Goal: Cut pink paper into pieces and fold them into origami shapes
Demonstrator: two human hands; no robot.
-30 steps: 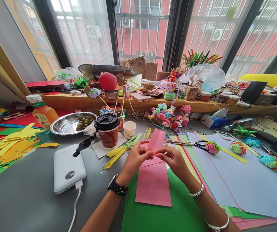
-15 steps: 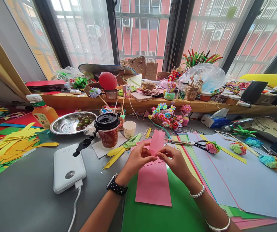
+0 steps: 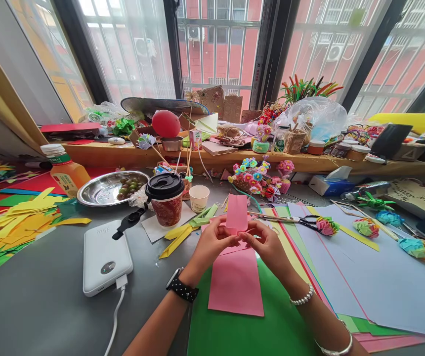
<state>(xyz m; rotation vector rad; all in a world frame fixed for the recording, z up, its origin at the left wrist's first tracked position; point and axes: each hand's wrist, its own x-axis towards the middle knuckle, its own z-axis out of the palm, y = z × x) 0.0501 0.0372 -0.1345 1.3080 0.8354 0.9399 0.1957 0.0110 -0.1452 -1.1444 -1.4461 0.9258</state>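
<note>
A small piece of pink paper (image 3: 237,210) stands upright between my hands, its lower edge pinched at both corners. My left hand (image 3: 215,242) is closed on the left side, thumb and fingers together. My right hand (image 3: 264,243) pinches the right side, its thumb close to the left one. Below them a larger pink sheet (image 3: 235,289) lies on a green board (image 3: 286,316). More pink paper lies partly hidden behind my fingers.
Left of my hands are a lidded coffee cup (image 3: 165,205), a paper cup (image 3: 199,199) and a white power bank (image 3: 106,257) with its cable. Scissors (image 3: 303,221), folded paper flowers (image 3: 365,227) and stacked coloured sheets (image 3: 349,267) lie on the right.
The small pink paper has turned from a slanted, creased view to face me more squarely. Both hands have shifted slightly around its lower edge; the large sheet stays put.
</note>
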